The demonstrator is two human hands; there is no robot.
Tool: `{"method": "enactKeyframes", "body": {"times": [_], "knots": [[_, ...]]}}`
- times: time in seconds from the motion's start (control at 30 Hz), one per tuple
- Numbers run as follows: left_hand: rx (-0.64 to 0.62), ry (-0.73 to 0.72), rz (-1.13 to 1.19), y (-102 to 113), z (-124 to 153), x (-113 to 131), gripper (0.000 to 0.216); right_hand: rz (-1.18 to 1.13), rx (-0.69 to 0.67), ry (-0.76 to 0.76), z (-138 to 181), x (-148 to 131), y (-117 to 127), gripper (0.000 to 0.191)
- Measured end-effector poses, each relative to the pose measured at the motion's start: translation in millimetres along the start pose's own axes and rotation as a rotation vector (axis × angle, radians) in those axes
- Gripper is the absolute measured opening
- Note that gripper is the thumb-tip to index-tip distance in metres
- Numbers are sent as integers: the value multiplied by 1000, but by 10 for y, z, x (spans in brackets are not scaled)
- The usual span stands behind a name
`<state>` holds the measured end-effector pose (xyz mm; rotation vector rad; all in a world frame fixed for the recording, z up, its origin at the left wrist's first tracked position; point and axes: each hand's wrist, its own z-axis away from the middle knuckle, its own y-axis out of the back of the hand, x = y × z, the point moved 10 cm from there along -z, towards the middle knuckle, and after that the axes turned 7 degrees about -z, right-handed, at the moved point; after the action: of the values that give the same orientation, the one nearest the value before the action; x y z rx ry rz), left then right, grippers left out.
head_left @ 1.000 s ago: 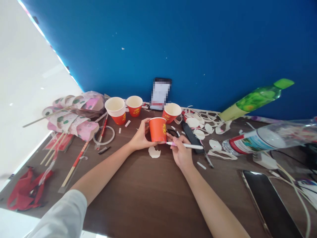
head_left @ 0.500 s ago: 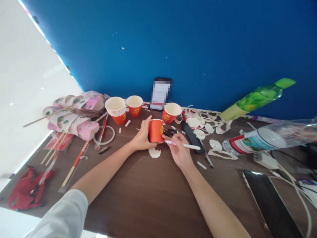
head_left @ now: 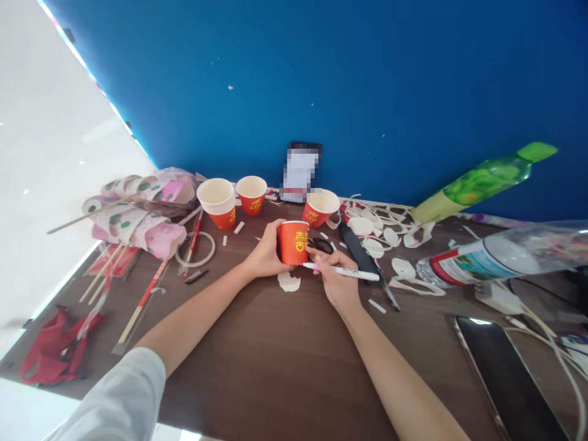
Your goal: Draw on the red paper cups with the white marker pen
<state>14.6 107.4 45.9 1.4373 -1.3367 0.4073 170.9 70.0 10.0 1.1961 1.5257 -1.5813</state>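
My left hand (head_left: 266, 252) is wrapped round the left side of a red paper cup (head_left: 288, 244) with yellow characters on its wall. In my right hand (head_left: 339, 283) is a white marker pen (head_left: 361, 274), its pink tip at the cup's lower right edge; whether it touches cannot be told. A torn round piece of white paper (head_left: 289, 282) lies on the table just below the cup. Behind stand another red paper cup (head_left: 320, 209), a single cup (head_left: 252, 196) and a stack of cups (head_left: 217, 204). Black scissors (head_left: 321, 245) lie partly hidden behind my right hand.
White paper scraps (head_left: 362, 225) and a black tool (head_left: 358, 251) lie to the right. Farther right are a green bottle (head_left: 478, 184), a clear bottle (head_left: 482, 260) and a phone (head_left: 509, 373). Wrapped chopsticks (head_left: 142, 303), a tape ring (head_left: 195, 250) and patterned paper (head_left: 138, 223) lie left.
The cup in my left hand has turned, so its yellow characters now face me more. My right hand still holds the marker near its lower edge. The view has shifted slightly.
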Motion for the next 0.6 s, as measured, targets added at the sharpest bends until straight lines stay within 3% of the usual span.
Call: {"method": "enactKeyframes", "body": {"times": [0.27, 0.6], "knots": [[8, -23, -39, 3, 7, -16, 96, 95, -27, 100, 2, -40, 15, 35], [17, -15, -9, 16, 3, -7, 92, 123, 4, 115, 14, -61, 12, 34]]}}
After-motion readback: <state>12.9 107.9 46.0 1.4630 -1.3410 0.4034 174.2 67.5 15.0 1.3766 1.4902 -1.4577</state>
